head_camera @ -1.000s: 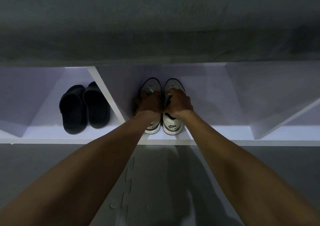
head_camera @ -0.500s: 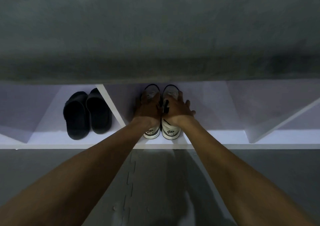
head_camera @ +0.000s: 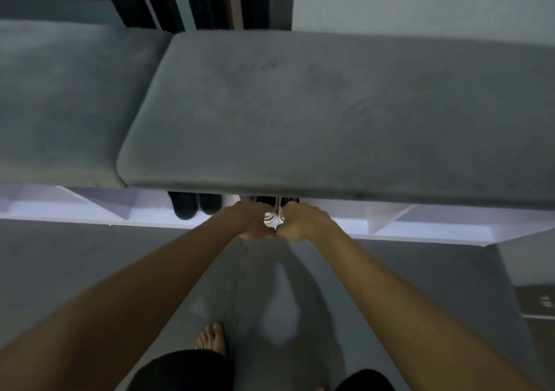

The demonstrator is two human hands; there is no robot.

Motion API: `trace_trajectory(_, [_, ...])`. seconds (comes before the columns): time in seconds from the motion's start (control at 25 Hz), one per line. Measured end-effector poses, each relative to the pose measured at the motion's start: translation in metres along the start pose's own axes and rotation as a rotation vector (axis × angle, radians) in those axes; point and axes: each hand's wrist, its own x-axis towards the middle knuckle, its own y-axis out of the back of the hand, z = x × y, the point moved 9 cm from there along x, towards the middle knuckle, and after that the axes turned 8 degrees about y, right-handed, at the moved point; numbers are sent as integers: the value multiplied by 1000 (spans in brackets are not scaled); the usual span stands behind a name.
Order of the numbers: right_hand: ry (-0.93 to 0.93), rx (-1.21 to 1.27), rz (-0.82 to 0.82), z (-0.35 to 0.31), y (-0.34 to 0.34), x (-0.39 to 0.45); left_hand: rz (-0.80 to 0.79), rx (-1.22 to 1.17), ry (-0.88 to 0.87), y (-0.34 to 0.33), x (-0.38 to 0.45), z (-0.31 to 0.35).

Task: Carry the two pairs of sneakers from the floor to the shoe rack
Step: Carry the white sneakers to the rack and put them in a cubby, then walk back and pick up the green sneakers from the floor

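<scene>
A pair of white sneakers (head_camera: 271, 217) with dark trim stands in the middle compartment of the white shoe rack (head_camera: 420, 230), mostly hidden under the cushion and behind my hands. Only the heels show. My left hand (head_camera: 255, 222) and my right hand (head_camera: 303, 222) are at the rack's front edge, just in front of the heels. Their fingers are curled and the knuckles meet. Nothing shows inside either hand. No second pair of sneakers is in view.
A thick grey cushion (head_camera: 330, 114) tops the rack and overhangs its compartments. A pair of black slippers (head_camera: 195, 207) sits in the compartment left of the sneakers. My bare foot (head_camera: 213, 339) stands on the grey floor. A wall socket (head_camera: 540, 302) is at right.
My hands have come off the sneakers and drawn back to the shelf's front edge, fingers curling in. My head has risen, so the cushion now hides most of the rack.
</scene>
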Motion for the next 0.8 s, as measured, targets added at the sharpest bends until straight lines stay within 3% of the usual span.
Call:
trace_trajectory(0.16, [142, 32, 266, -110, 67, -99, 391, -222, 242, 84, -152, -75])
trace_trajectory(0.4, [558, -19, 240, -386, 142, -202, 676, -368, 532, 196, -396, -246])
trace_trajectory(0.64, [812, -212, 73, -679, 131, -236, 772, -511, 815, 226, -587, -459])
trace_trajectory(0.8, [1011, -141, -38, -852, 80, -244, 810, -715, 975, 201, -678, -597])
